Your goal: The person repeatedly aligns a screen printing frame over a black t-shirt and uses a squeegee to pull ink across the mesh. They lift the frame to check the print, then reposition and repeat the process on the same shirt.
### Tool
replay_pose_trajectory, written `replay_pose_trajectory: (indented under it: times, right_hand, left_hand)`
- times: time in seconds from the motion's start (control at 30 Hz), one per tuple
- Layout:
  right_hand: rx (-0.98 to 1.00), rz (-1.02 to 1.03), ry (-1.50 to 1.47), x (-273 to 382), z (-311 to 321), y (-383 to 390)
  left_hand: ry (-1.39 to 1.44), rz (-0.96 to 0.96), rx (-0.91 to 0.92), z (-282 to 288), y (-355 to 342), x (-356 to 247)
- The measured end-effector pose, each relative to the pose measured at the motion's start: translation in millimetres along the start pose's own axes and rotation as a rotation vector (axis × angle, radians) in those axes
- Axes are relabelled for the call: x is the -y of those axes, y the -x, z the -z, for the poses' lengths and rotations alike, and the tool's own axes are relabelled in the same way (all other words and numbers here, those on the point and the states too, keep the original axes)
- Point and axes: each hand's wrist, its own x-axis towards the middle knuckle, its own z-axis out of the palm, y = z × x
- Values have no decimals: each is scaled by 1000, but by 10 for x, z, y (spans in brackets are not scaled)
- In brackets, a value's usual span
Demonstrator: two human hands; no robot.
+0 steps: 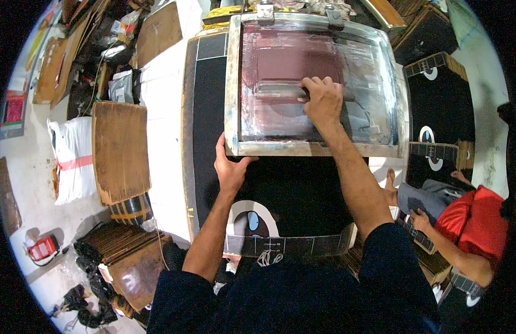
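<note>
Framed screen overlaps black surface beside white floor.

Frame: paint-crusted, rough. Dark-red ink inside it: glossy, wet-looking from where I stand. Clamps: worn metal. Black panel beneath: matt, smooth. Brown board: wood-like, scuffed. White sack: crinkled plastic. Red cloth: satiny.

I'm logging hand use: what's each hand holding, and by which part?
The right hand holds the scraper right of its middle; the left hand holds the wooden frame by its near left corner.
</note>
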Motion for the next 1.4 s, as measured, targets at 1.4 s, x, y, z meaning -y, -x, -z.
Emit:
replay_pose_trajectory:
  times: [1.4]
  right_hand:
    - [-588,-115,149,340,2995,-2142]
  left_hand:
    - [-528,558,-515,1854,2924,4231]
